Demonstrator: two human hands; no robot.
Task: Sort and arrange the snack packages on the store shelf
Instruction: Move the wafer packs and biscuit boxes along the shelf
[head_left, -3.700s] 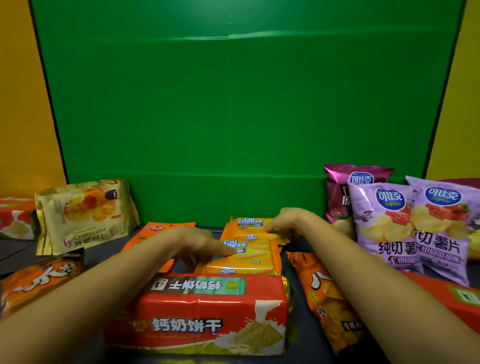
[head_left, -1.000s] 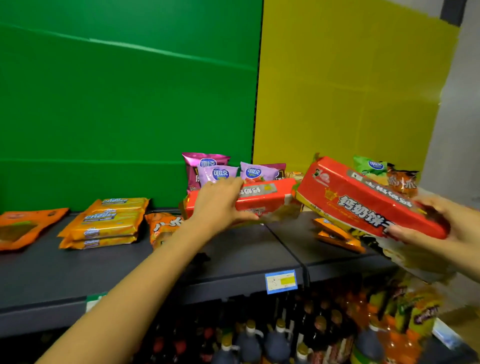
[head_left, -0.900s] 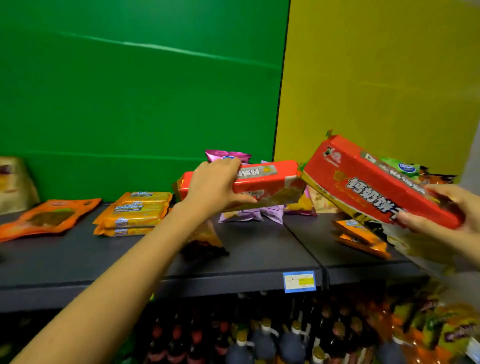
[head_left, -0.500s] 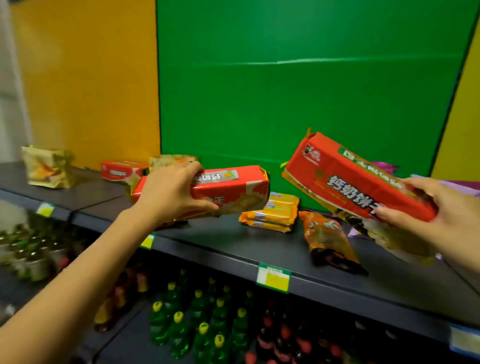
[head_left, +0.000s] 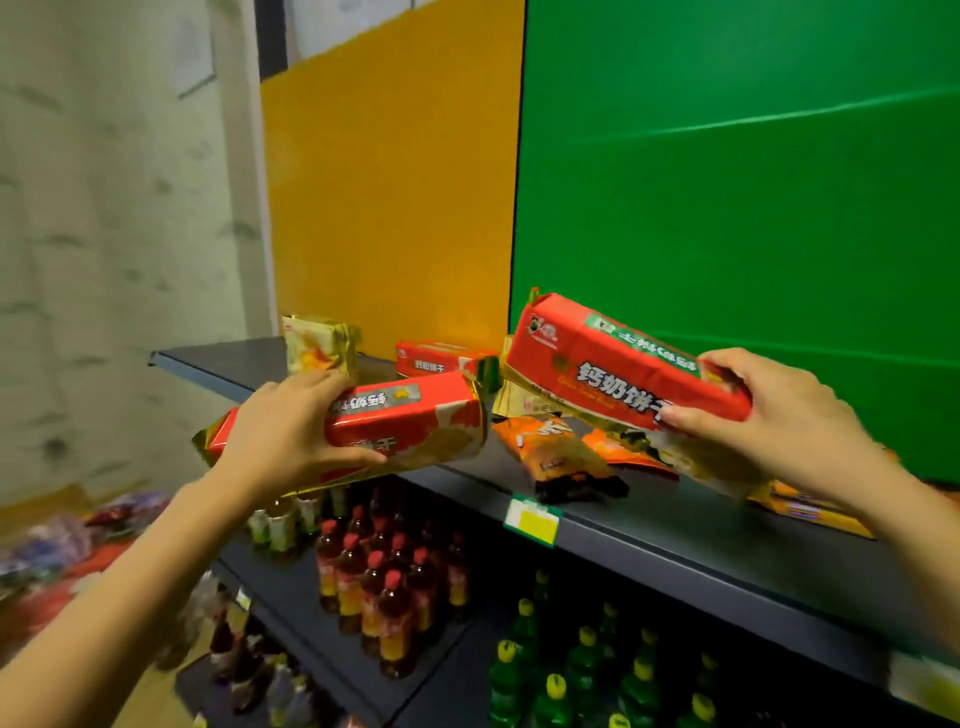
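My left hand (head_left: 291, 431) grips a red biscuit package (head_left: 415, 423) around its middle, held level over the front edge of the dark shelf (head_left: 649, 525). Up to the right, my right hand (head_left: 779, 415) holds a second red biscuit package (head_left: 608, 364) by its right end, tilted with its left end higher. A third red biscuit package (head_left: 441, 358) lies on the shelf behind them, against the yellow panel. An orange snack bag (head_left: 556, 452) lies on the shelf below the tilted package.
A yellow croissant bag (head_left: 319, 345) stands at the shelf's left end. More orange packs (head_left: 810, 506) lie under my right wrist. A yellow price tag (head_left: 532, 519) hangs on the shelf edge. Lower shelves hold red-capped bottles (head_left: 384, 587) and green bottles (head_left: 582, 670).
The view has swung left toward the shelf's left end. Both hands have carried their red packages left with it, and the third red package and croissant bag now sit closer.
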